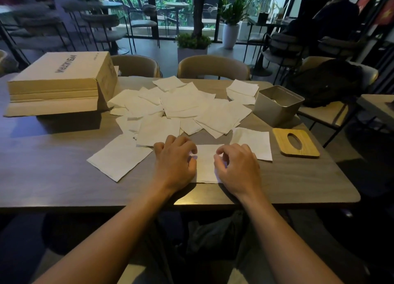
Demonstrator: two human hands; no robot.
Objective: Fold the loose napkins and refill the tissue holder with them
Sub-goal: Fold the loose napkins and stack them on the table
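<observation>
A white napkin [205, 163] lies flat near the table's front edge between my two hands. My left hand [174, 162] rests on its left side with curled fingers pinching the edge. My right hand [237, 166] rests on its right side, thumb and forefinger pinching the paper. Several loose napkins [181, 109] are scattered over the middle of the table. The metal tissue holder [277, 107] stands open at the right, with a little white showing inside. Its wooden lid [296, 143] with an oval slot lies in front of it.
A cardboard box [61, 81] sits at the table's back left. A small stack of napkins [242, 92] lies left of the holder. Chairs stand along the far side, one at the right with a black backpack [326, 81]. A person sits at a table at the far right.
</observation>
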